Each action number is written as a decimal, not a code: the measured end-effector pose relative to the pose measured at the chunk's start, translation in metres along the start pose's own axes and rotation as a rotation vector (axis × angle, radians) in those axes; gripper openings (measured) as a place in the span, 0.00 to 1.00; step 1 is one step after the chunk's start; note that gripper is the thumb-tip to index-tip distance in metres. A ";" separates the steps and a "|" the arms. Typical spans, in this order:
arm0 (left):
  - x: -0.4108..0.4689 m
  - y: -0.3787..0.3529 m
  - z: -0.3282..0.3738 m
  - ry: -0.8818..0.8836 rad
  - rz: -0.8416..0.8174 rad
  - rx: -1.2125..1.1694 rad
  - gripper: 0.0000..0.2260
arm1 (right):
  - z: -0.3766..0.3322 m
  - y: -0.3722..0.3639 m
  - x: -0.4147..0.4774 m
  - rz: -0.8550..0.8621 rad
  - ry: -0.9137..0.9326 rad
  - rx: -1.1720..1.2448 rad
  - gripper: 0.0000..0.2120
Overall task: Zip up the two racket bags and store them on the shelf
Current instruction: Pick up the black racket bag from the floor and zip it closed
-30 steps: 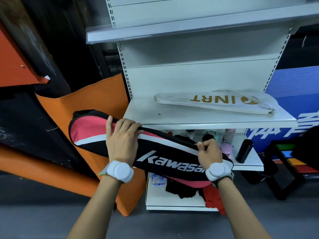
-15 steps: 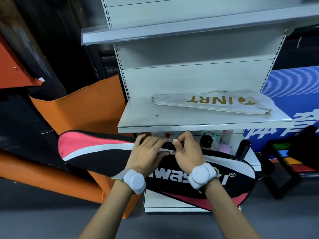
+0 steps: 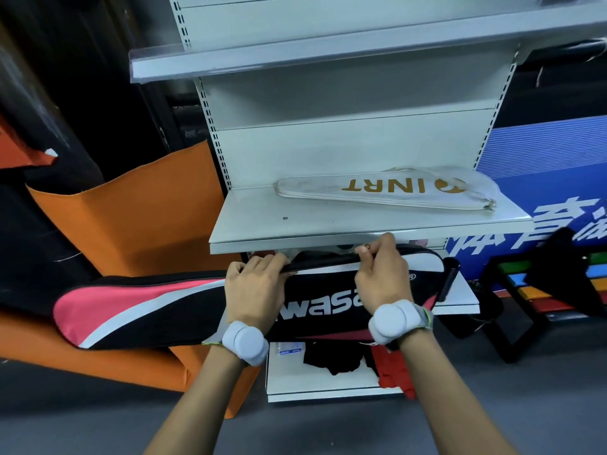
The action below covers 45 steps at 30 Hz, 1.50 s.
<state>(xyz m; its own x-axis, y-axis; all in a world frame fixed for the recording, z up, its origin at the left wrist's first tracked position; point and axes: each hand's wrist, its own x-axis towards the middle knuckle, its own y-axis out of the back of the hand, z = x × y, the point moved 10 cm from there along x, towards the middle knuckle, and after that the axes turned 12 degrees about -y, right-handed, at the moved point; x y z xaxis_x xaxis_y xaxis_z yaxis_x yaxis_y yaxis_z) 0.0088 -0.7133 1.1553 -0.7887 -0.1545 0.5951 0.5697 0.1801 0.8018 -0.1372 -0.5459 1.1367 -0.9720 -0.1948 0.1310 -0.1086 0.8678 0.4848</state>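
Black, pink and white racket bag [image 3: 138, 307] held lengthwise in front of the shelf unit, just below the front edge of the middle shelf [image 3: 328, 239], narrow handle end out to the left, wide end to the right. Left hand [image 3: 256, 290] clamped over the bag's top edge, fingers curled across the dark seam. Right hand [image 3: 381, 274] closed in a pinch on the zipper pull [image 3: 367, 247] at the top edge, knuckles just under the shelf lip. Stretch of seam between the two hands gaping slightly, dark inside. White wrist devices on both forearms. White racket bag [image 3: 384, 192] with gold lettering lying flat on the middle shelf, toward the back and right, zipper tab at its right tip. Orange mat [image 3: 141, 218] leaning beside the unit on the left. Black and red cloth on the lowest shelf [image 3: 328, 387], behind the forearms.
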 end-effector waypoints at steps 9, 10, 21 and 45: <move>-0.011 0.002 -0.031 0.120 0.092 0.037 0.06 | 0.013 0.054 0.032 0.215 -0.044 -0.011 0.07; -0.011 0.004 -0.032 0.121 0.106 0.041 0.06 | 0.015 0.057 0.034 0.214 -0.047 -0.011 0.07; -0.013 0.012 -0.037 0.116 0.198 0.050 0.09 | 0.051 0.081 0.047 0.299 -0.198 -0.014 0.07; -0.016 0.004 -0.044 0.482 0.286 -0.282 0.10 | 0.168 0.103 0.018 0.402 -0.657 0.122 0.13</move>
<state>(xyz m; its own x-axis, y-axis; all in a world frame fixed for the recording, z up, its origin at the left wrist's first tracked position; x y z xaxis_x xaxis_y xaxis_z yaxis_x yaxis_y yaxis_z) 0.0336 -0.7531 1.1511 -0.4405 -0.5706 0.6931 0.8339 0.0258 0.5513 -0.2008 -0.3830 1.0438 -0.8613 0.4232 -0.2810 0.2933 0.8659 0.4052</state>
